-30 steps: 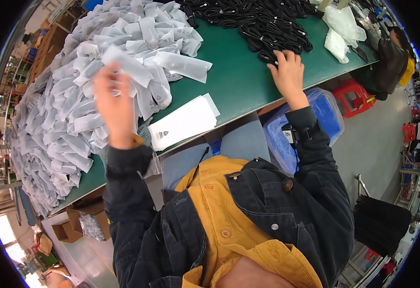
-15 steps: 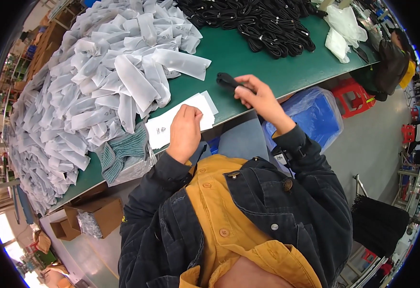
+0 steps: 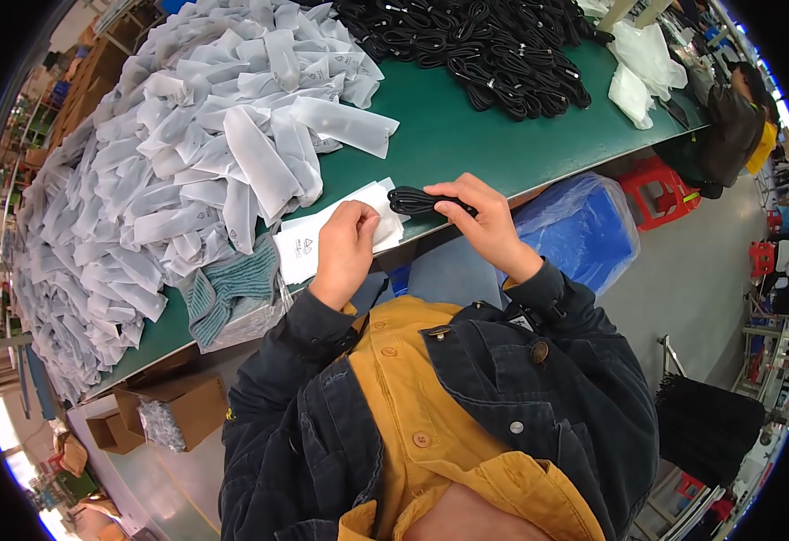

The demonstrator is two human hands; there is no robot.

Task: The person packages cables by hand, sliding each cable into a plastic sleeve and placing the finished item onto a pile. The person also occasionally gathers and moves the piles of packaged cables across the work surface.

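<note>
A coiled black cable [image 3: 410, 200] is gripped in my right hand [image 3: 487, 225], its looped end pointing left over the near edge of the green table. That end lies right beside the stack of flat white pouches [image 3: 297, 252]. My left hand [image 3: 344, 254] rests over the stack with thumb and fingers pinched at the top pouch's right end, whose edge looks lifted. Left of and beyond the stack rises a large heap of filled translucent pouches [image 3: 174, 162]. Many more coiled black cables [image 3: 512, 59] are piled at the far side of the table.
A teal knitted piece [image 3: 230, 293] lies at the table's near edge. Below the table on the right are a lined blue bin [image 3: 575, 230] and a red stool [image 3: 654, 197]. Crumpled white plastic [image 3: 645, 63] sits far right, near another person [image 3: 739, 117]. Cardboard boxes [image 3: 198, 406] stand lower left.
My right hand has brought the cable down and left, close to the pouch stack. My left hand stays over the stack, still pinched.
</note>
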